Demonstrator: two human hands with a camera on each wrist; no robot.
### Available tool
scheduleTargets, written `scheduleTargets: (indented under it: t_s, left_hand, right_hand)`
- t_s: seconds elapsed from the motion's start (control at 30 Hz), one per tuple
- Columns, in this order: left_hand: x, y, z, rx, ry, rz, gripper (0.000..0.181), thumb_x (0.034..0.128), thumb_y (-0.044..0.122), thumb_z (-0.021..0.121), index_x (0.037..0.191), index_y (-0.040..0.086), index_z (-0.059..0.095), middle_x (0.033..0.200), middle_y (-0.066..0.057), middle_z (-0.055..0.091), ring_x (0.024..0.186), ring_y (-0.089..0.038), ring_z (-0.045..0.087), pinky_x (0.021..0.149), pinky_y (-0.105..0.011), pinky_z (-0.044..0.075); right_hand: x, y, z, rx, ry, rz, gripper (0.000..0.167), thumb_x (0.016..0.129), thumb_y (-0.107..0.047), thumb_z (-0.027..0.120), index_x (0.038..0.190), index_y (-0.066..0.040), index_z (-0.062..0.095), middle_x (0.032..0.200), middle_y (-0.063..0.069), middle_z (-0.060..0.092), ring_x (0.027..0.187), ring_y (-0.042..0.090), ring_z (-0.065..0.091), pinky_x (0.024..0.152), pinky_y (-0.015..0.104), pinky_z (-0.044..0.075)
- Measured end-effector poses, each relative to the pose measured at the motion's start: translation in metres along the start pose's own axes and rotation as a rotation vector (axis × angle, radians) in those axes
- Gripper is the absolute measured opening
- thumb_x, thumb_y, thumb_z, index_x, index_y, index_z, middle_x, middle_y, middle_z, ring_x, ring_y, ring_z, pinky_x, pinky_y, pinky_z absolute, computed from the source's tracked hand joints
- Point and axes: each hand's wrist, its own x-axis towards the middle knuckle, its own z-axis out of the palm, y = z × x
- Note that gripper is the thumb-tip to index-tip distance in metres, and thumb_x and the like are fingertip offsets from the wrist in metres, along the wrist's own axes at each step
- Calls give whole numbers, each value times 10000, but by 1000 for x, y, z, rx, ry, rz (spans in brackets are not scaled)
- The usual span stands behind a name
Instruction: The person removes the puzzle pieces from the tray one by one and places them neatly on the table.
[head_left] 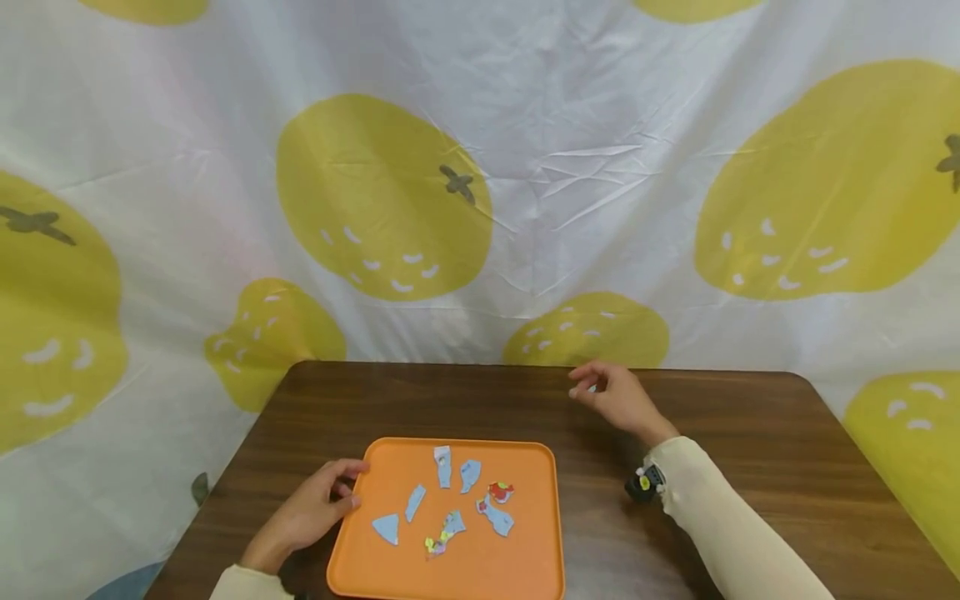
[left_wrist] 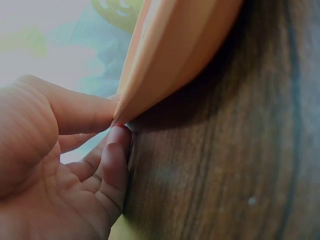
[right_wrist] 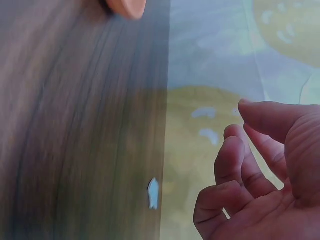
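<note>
An orange tray (head_left: pixel 502 575) lies on the table, bearing several irregular light-blue paper pieces (head_left: pixel 386 528); some carry red, yellow or purple print. At the tray's left rim my left hand (head_left: pixel 311 504) pinches the edge; the left wrist view shows thumb and fingertips meeting at the orange rim (left_wrist: pixel 165 55). My right hand (head_left: pixel 618 400) hovers by the table's far edge, fingers loosely bent, thumb apart from them, nothing held. Below it, a small pale paper scrap (right_wrist: pixel 153 194) lies on the wood near that edge; in the head view the fingers mostly hide it.
The dark wooden table (head_left: pixel 750 450) extends to both sides of the tray. Right behind its far edge hangs a white curtain (head_left: pixel 555 208) with large yellow fruit prints. A dark watch-like device (head_left: pixel 645 483) sits on the right wrist.
</note>
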Motion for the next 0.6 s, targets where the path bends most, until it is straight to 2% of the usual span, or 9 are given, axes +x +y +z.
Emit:
scheduleTargets:
  t_s: [0.13, 0.27, 0.47, 0.6]
  left_hand:
    - [0, 0, 0, -3, -5, 2, 432, 967, 11, 723, 1385, 22, 613, 1291, -164, 611, 975, -181, 573, 779, -235, 508]
    - [1, 0, -1, -4, -5, -3, 432, 968, 13, 724, 1385, 24, 612, 1291, -165, 608, 989, -198, 573, 777, -235, 508]
    - [0, -1, -1, -7, -9, -10, 427, 967, 17, 725, 1380, 27, 616, 1300, -165, 611, 999, -208, 578, 774, -239, 511]
    - [0, -1, 0, -6, -3, -1, 425, 965, 9, 722, 1377, 24, 618, 1294, -166, 611, 989, -200, 581, 779, -238, 512]
  right_hand:
    - [-6, -11, 5, 8, -13, -24, 254, 933, -169, 802, 1171, -89, 761, 933, 46, 758, 771, 166, 638, 660, 272, 504]
    - [-13, -21, 10, 17, -41, -45, 256, 920, -166, 818, 1162, -104, 762, 913, 23, 752, 779, 177, 648, 664, 266, 509]
    - [-26, -31, 20, 41, -139, -97, 254, 930, -181, 820, 1169, -125, 753, 925, 0, 726, 766, 120, 651, 679, 260, 529]
    - [-35, -36, 27, 52, -185, -153, 255, 926, -175, 824, 1159, -100, 749, 929, -3, 714, 760, 90, 644, 690, 249, 537]
